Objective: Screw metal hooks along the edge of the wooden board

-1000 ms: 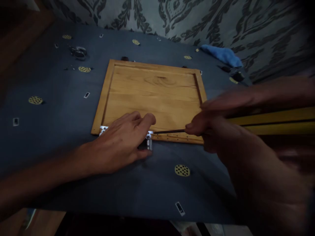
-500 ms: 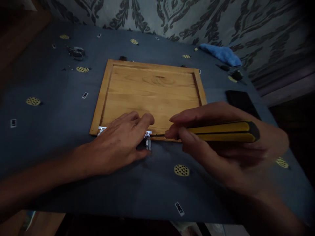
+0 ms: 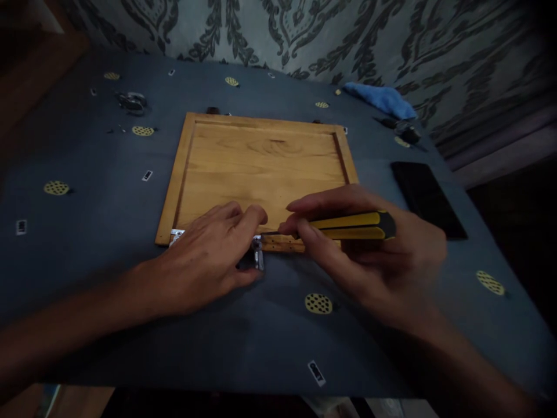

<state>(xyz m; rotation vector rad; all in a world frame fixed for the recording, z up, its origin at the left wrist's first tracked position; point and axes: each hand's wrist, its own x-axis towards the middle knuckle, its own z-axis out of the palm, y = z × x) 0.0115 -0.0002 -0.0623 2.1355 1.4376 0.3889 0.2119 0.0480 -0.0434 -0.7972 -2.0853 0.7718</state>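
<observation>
A framed wooden panel (image 3: 270, 157) lies flat on the blue patterned table cover. Metal hinge hardware (image 3: 258, 255) sits at its near edge, partly hidden under my left hand (image 3: 213, 249). The fingers of that hand are curled over the hardware and press it against the panel. My right hand (image 3: 369, 255) is closed around a yellow and black screwdriver (image 3: 354, 226). The screwdriver points left, its tip at the right end of the hardware.
A black phone-like slab (image 3: 429, 200) lies right of the panel. Behind it are a dark tool (image 3: 407, 132) and a blue cloth (image 3: 383, 100) by the patterned wall. A metal piece (image 3: 131, 103) rests at the back left.
My right hand and the screwdriver have moved left, closer to my left hand. The whole view has shifted slightly. My left hand stays on the hardware.
</observation>
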